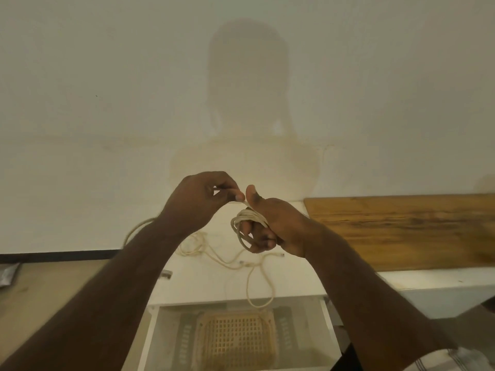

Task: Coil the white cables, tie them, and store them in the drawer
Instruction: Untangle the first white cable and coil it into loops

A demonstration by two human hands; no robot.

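Observation:
My right hand (270, 223) grips a small coil of white cable (245, 223), its loops wound around the curled fingers. My left hand (203, 199) pinches the free end of that cable (242, 201) just left of my right thumb, pulling it taut over the coil. Other loose white cables (227, 259) lie tangled on the white cabinet top (198, 279) below my hands, and one loop hangs over the front edge. Below that, the drawer (155, 333) stands open, with a tan plastic basket (235, 336) and dark trays inside.
A brown wooden board (401, 231) lies on the cabinet top to the right. The bare wall (241, 76) rises straight ahead. A dark packet (8, 274) sits on the tan floor at the left edge. Striped cloth (455, 360) shows at the lower right.

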